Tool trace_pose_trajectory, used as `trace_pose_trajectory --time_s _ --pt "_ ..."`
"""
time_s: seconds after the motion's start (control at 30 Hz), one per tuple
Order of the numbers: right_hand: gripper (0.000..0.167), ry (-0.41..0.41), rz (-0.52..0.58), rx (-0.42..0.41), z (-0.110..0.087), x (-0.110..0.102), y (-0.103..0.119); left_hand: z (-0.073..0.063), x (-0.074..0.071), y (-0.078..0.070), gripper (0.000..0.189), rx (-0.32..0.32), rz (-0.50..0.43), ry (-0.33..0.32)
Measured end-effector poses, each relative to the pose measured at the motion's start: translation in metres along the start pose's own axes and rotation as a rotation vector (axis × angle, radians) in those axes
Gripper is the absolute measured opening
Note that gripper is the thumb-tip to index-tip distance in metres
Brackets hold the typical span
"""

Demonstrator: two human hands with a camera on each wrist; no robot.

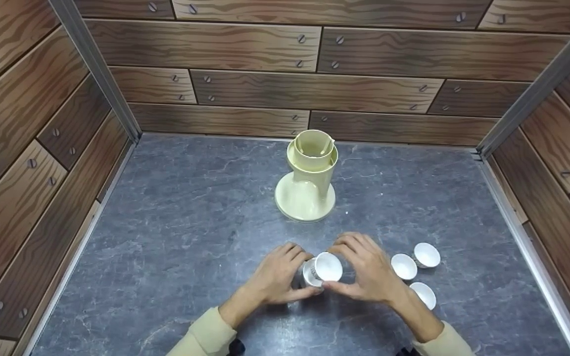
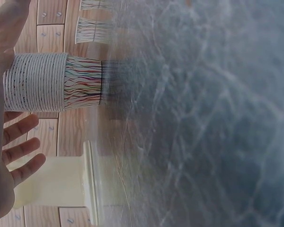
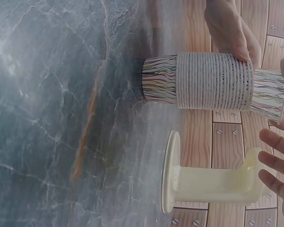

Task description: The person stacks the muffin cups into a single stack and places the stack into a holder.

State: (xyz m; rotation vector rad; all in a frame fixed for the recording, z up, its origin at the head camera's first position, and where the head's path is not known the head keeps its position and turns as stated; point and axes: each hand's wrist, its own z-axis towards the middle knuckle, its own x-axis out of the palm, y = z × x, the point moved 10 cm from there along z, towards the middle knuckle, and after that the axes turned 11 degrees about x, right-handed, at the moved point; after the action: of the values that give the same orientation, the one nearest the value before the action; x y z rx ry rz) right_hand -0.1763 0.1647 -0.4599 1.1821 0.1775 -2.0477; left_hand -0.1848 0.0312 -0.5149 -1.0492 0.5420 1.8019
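Note:
A tall stack of nested paper cups (image 3: pixel 210 80), white with thin coloured wavy lines, stands upright on the table. My left hand (image 1: pixel 281 274) grips it near its top rim, thumb on the near side and fingers on the far side. Between thumb and forefinger, my right hand (image 1: pixel 368 269) pinches a single paper cup (image 1: pixel 328 267) of the same pattern. This cup is tilted, its base at the mouth of the stack. The other right fingers (image 3: pixel 274 163) are spread beside it.
Behind the hands stands a pale yellow holder (image 1: pixel 306 202) with a round base and a tubular top. Three loose paper cups (image 1: pixel 426 255) stand mouth up by my right forearm. Wood-patterned walls (image 1: pixel 255 89) enclose the dark marbled table (image 1: pixel 191 212).

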Motion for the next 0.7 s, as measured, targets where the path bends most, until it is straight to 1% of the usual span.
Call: trace_pose_trajectory --time_s 0.47,0.7 --pt "0.059 0.030 -0.005 -0.007 0.001 0.013 0.000 0.000 0.001 0.000 0.063 -0.005 0.008 0.024" --pt "0.060 0.062 -0.005 0.008 0.001 0.020 0.000 0.000 0.002 0.000 0.062 -0.001 0.027 0.035"
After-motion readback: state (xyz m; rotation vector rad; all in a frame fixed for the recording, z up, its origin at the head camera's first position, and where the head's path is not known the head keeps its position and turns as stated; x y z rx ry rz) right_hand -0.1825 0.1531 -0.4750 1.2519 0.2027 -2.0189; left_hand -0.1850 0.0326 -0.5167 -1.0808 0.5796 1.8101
